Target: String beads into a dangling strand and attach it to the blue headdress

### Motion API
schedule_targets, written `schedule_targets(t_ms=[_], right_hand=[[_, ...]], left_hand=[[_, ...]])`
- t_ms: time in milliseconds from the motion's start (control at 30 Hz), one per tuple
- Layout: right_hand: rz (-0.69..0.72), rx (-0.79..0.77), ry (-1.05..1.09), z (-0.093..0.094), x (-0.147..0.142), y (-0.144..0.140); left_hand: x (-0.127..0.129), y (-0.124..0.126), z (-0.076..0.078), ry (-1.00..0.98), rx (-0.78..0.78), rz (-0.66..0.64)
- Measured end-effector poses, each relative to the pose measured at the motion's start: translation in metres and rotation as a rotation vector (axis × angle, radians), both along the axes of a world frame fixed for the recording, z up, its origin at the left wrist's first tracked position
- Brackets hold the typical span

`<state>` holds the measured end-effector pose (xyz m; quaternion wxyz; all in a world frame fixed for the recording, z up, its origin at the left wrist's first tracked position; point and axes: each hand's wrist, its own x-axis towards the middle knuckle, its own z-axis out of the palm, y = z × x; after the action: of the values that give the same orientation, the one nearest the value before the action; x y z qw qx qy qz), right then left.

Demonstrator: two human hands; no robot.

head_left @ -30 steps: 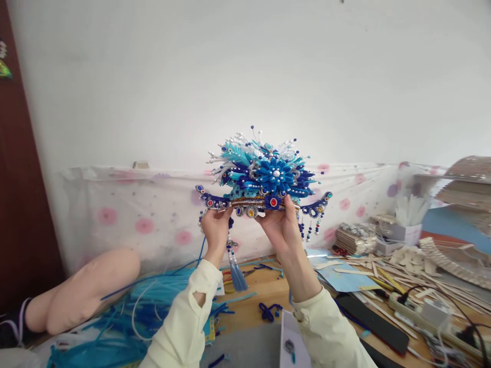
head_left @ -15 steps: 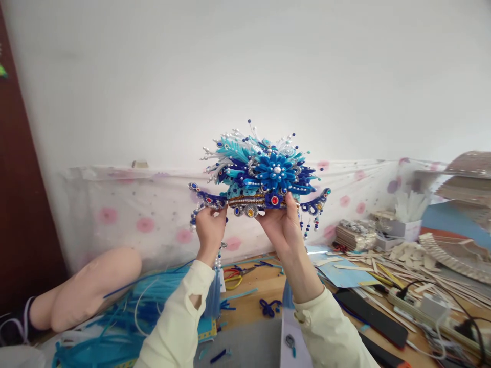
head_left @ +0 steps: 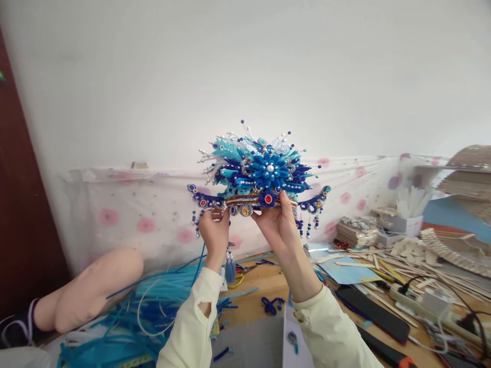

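Observation:
A blue ornate headdress (head_left: pixel 270 171) is held up in front of the wall, its top thick with flowers, feathery sprays and pearl-tipped wires. Jewels stud its band, and a dark blue wing with hanging beads juts out on either side. My right hand (head_left: pixel 282 225) grips the band from below, thumb upright on the front face. At the base of the left wing, my left hand (head_left: pixel 214 232) is closed with its fingertips pinched against the wing. A blue tassel (head_left: pixel 230 268) hangs below, near my left wrist.
On the wooden table (head_left: pixel 249 300) lie blue chenille stems (head_left: pixel 161 286), a knotted dark blue piece (head_left: pixel 271 305) and yellow-handled pliers (head_left: pixel 237 281). A mannequin head (head_left: pixel 97 286) lies at left. Wooden sticks, a power strip (head_left: pixel 425 312) and a black tool (head_left: pixel 374 312) crowd the right.
The flowered top and band have shifted slightly left, along with my right hand. My left hand has moved a little right and its fingers have changed position at the wing.

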<state>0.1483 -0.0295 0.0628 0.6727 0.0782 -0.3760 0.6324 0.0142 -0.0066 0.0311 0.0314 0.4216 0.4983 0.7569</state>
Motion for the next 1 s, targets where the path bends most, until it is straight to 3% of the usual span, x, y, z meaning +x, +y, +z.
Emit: schedule_targets(t_ms=[200, 333, 433, 600, 700, 833, 1000], right_hand=[[0.001, -0.018, 0.006, -0.001, 0.001, 0.003], [-0.006, -0.03, 0.015, -0.001, 0.005, 0.005], [-0.002, -0.032, 0.022, -0.002, 0.006, 0.004], [0.021, -0.034, 0.034, -0.002, 0.003, 0.002], [0.023, -0.038, 0.047, -0.002, 0.0, 0.001], [0.023, -0.065, 0.06, -0.002, -0.002, 0.0], [0.036, -0.101, 0.064, -0.006, -0.002, 0.001]], left_hand=[[-0.003, -0.004, -0.015, 0.022, 0.026, -0.405], [-0.012, -0.01, -0.022, 0.018, -0.007, -0.539], [-0.017, -0.012, -0.023, 0.066, -0.032, -0.502], [-0.014, -0.02, -0.024, 0.195, 0.036, -0.192], [-0.007, -0.027, -0.026, 0.284, 0.08, -0.07], [0.005, -0.033, -0.031, 0.371, 0.114, -0.03], [0.015, -0.035, -0.039, 0.365, 0.113, -0.088]])
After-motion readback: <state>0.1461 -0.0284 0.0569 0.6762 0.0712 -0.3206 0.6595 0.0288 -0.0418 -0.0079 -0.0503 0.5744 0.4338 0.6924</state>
